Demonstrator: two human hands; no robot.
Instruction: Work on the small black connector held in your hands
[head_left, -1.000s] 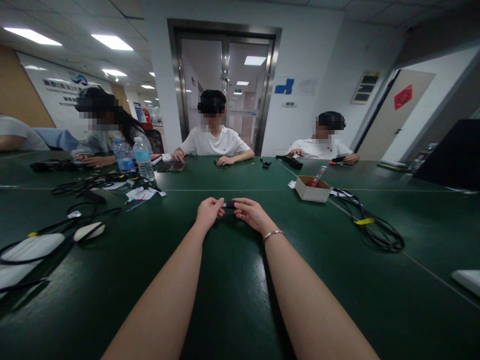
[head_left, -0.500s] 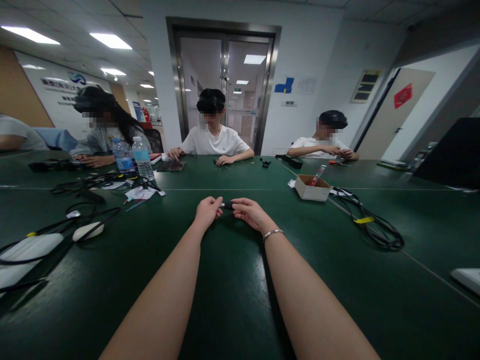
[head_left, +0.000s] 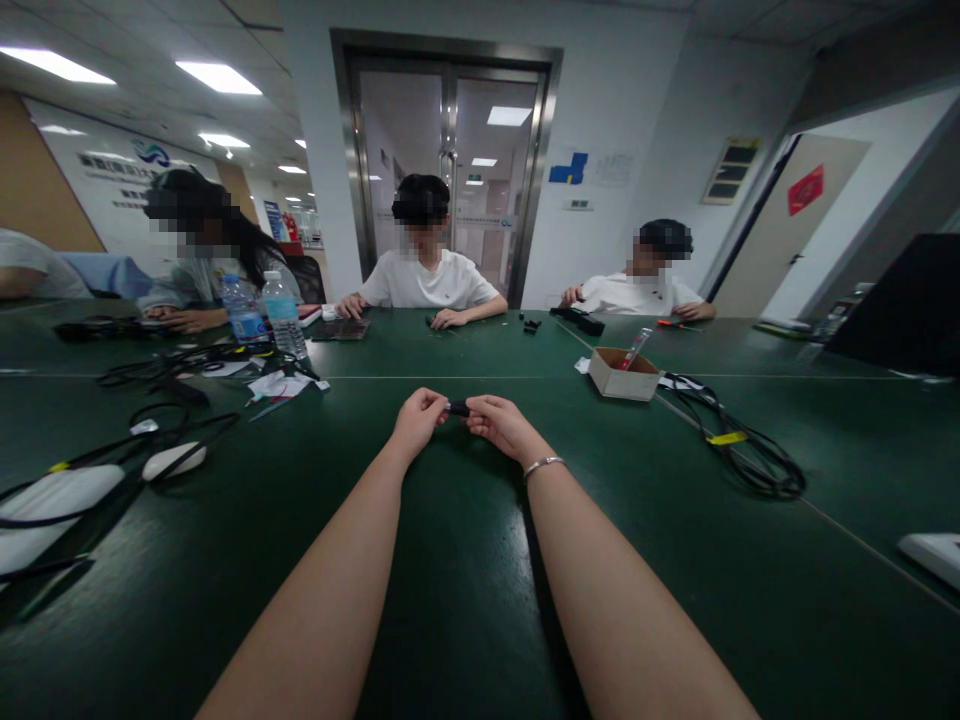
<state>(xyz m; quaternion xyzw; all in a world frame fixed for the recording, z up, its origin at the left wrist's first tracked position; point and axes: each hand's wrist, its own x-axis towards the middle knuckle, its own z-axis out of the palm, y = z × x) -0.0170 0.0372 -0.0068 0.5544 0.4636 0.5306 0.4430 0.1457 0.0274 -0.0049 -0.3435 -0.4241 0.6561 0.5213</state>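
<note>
Between my two hands, just above the green table, is a small dark stick-like object with a lighter, shiny part at its left end. It is too small for me to tell its kind. My left hand pinches the left end between thumb and fingers. On the opposite end, the fingers of my right hand are closed, and they hide part of it. A silver bracelet circles my right wrist.
An open cardboard box with a clear red-marked tube stands right of my hands. Coiled black cable lies beyond it. Two water bottles, papers, cables and a white mouse are on the left. Several people sit across the green table.
My hands stay almost in place; my left fingers have shifted slightly on the small dark object. Across the table at right, a person's hands have moved apart, one now raised.
</note>
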